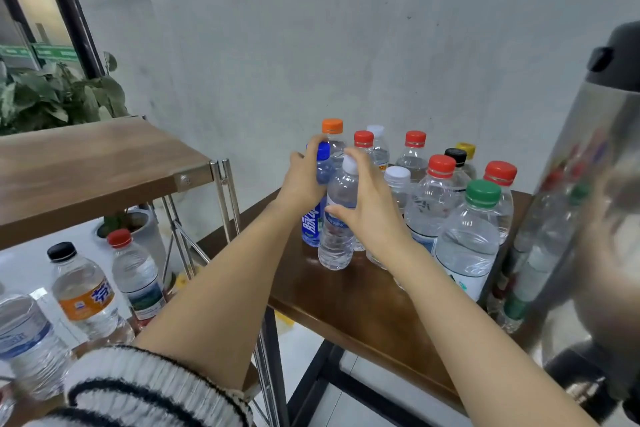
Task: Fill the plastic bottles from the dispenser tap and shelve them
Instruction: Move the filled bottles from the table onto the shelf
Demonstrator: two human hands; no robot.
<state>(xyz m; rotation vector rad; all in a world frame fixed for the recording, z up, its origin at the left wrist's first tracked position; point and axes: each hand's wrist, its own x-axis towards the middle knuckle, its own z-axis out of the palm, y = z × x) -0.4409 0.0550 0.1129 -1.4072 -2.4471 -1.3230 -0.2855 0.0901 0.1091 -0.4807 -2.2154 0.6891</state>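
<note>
At far left, a leafy plant [52,97] behind a wooden shelf top [86,166]. Beneath that top, three upright bottles in a row: a blue-label bottle [24,340], then a black-capped bottle [83,291] with an orange label, then a red-capped bottle [136,270]. Lower down, a striped sleeve [145,388] on the left forearm. Toward the middle, both hands out over the near left part of the dark counter [346,308]. Left hand [303,180] curled round the neck of a blue bottle [311,229]; right hand [369,215] just beside it, thumb and fingers wrapped round a white-capped bottle [337,239], clear, upright, base at the counter, touching or just above, hard to tell. Further right, a standing cluster of capped clear bottles on the counter, with an orange-capped bottle [332,128] at the back and a green-capped bottle [479,236] nearest. At far right, a blurred steel dispenser [588,166] at the counter's end.
</note>
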